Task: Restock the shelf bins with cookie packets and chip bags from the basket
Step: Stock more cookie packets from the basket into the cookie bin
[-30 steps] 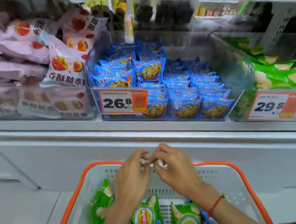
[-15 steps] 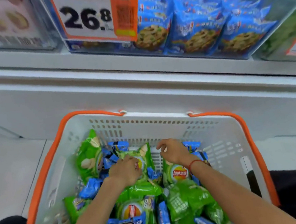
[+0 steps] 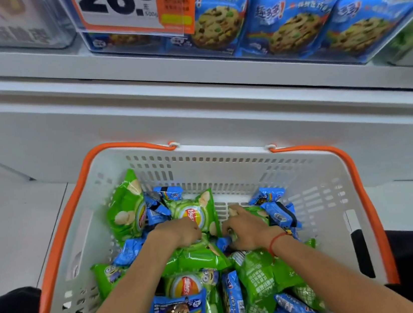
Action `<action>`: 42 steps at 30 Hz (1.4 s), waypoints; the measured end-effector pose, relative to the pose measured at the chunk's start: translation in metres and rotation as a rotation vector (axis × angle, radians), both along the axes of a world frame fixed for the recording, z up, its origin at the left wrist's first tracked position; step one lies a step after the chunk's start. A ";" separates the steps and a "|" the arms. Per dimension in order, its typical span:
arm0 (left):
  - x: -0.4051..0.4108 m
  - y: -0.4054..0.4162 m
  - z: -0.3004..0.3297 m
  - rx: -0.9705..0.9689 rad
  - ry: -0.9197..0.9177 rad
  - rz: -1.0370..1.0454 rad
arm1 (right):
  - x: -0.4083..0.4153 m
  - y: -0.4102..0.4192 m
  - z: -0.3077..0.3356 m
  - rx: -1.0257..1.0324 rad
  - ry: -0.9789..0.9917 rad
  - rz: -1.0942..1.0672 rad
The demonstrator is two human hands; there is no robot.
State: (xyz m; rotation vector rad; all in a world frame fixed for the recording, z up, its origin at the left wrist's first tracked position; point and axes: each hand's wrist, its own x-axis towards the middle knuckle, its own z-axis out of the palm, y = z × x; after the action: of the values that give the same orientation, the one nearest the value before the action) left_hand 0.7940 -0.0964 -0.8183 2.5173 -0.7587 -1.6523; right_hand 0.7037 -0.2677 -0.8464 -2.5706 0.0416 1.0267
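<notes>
shop shelf (image 3: 190, 79) above basket (image 3: 318, 194): picking step, left hand (image 3: 181, 232) and right hand (image 3: 246, 230) curled into packets, grip unclear; next, lift to bin (image 3: 291, 48).

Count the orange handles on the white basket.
2. One orange plastic handle lies along the left rim of the white slotted plastic basket; the other handle lies along its right rim. Both clip onto the far rim. None appears hidden.

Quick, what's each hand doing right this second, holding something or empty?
Left hand: fingers curled down onto a green chip bag in the basket; seems to grip it.
Right hand: fingers curled among the packets; cannot tell what it holds.
</notes>
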 end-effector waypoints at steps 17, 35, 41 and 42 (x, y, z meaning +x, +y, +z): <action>0.032 -0.007 0.154 -0.477 0.073 0.234 | 0.068 -0.041 0.186 0.157 -0.100 0.011; 0.034 -0.025 0.306 -1.455 -0.508 0.650 | 0.062 -0.037 0.396 0.417 -0.958 -0.060; 0.064 -0.004 0.320 -1.056 -1.478 0.352 | 0.110 -0.047 0.423 0.366 -1.133 -0.104; 0.071 0.001 0.317 -0.960 -1.521 0.308 | 0.121 -0.049 0.424 0.323 -1.143 -0.123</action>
State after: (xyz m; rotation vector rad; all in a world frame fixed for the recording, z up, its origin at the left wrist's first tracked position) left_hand 0.8650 -0.0949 -0.5018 2.3634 -0.7448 0.8489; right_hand 0.8252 -0.3165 -0.4226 -2.4208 -0.2366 -0.5206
